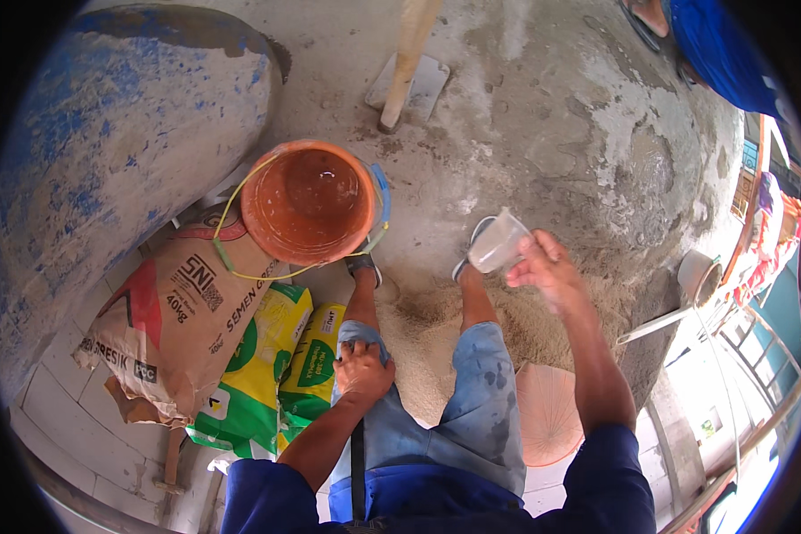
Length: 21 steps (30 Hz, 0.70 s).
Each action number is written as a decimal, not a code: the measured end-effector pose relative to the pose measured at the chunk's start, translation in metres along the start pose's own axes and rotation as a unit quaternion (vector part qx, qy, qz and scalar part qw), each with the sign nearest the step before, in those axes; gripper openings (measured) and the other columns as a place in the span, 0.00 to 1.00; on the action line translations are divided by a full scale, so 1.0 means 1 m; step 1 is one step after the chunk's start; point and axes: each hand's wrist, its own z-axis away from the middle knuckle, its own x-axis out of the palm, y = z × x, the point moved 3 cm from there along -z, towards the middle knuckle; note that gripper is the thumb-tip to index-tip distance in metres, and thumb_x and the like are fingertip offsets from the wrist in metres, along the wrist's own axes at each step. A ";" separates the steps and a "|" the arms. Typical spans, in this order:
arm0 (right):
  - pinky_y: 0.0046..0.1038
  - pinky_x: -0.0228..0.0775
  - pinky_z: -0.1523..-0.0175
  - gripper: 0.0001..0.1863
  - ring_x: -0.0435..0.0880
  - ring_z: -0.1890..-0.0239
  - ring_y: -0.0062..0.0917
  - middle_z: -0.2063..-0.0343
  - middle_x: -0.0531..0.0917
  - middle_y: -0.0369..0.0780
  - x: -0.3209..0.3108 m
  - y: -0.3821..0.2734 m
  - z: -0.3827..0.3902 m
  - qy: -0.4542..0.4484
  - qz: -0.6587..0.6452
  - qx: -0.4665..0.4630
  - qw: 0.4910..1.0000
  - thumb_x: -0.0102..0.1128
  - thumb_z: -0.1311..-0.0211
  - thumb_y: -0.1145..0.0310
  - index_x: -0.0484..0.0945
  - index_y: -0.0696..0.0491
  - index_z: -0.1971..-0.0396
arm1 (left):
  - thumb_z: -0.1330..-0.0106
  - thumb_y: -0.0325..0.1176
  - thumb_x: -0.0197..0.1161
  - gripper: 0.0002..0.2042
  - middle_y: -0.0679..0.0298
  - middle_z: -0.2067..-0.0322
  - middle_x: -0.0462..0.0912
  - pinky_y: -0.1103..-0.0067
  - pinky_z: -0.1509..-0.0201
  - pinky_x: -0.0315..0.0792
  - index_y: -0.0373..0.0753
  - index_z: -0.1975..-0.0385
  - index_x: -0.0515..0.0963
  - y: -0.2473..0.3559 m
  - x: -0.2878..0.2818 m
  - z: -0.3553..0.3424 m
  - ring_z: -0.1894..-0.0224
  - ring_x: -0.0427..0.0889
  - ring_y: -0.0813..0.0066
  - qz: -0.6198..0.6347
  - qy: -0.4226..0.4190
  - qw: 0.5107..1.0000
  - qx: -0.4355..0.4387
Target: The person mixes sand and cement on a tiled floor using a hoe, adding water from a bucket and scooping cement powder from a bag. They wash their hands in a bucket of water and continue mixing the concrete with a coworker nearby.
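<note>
My right hand grips a clear plastic cup, held tilted in the air over my right foot. Whether anything is inside the cup, I cannot tell. My left hand lies on my left knee with its fingers spread over the shorts, holding nothing. In front of my left foot stands an orange bucket, wet inside, with a thin yellow-green handle hanging down over its near side. Pale sand lies heaped between my legs and on past my right leg.
At left lie a torn brown paper cement bag and green-yellow sacks, beside a large blue-flecked drum-like body. A wooden-handled flat blade stands ahead. A round woven piece sits near my right thigh. Another person's blue clothing shows far right.
</note>
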 end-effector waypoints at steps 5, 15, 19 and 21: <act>0.31 0.81 0.55 0.18 0.84 0.63 0.27 0.57 0.79 0.42 0.226 0.024 -0.082 -0.213 -0.047 -0.006 0.976 0.51 0.25 0.58 0.71 0.58 0.48 | 0.38 0.51 0.62 0.26 0.55 0.41 0.73 0.50 0.37 0.66 0.41 0.44 0.77 -0.034 -0.003 0.005 0.32 0.64 0.44 0.071 0.015 0.997 0.008; 0.33 0.84 0.66 0.17 0.85 0.68 0.33 0.60 0.81 0.45 0.353 0.112 -0.308 0.002 -0.057 0.153 0.986 0.46 0.27 0.68 0.70 0.57 0.43 | 0.42 0.48 0.67 0.25 0.58 0.46 0.78 0.52 0.41 0.69 0.42 0.47 0.78 -0.090 -0.009 -0.007 0.37 0.70 0.47 0.153 0.062 0.985 0.046; 0.35 0.83 0.65 0.16 0.85 0.68 0.36 0.61 0.83 0.48 0.344 0.109 -0.326 0.102 0.057 0.070 0.991 0.52 0.31 0.67 0.76 0.57 0.47 | 0.42 0.48 0.67 0.25 0.57 0.46 0.78 0.53 0.41 0.70 0.42 0.47 0.78 -0.099 -0.010 -0.008 0.37 0.70 0.47 0.159 0.061 0.984 0.053; 0.38 0.82 0.61 0.14 0.86 0.66 0.40 0.62 0.84 0.50 0.329 0.102 -0.324 0.185 0.163 -0.019 0.969 0.55 0.34 0.67 0.80 0.57 0.52 | 0.42 0.49 0.66 0.25 0.57 0.46 0.77 0.53 0.41 0.70 0.41 0.47 0.78 -0.099 -0.009 -0.009 0.37 0.70 0.46 0.157 0.059 0.984 0.067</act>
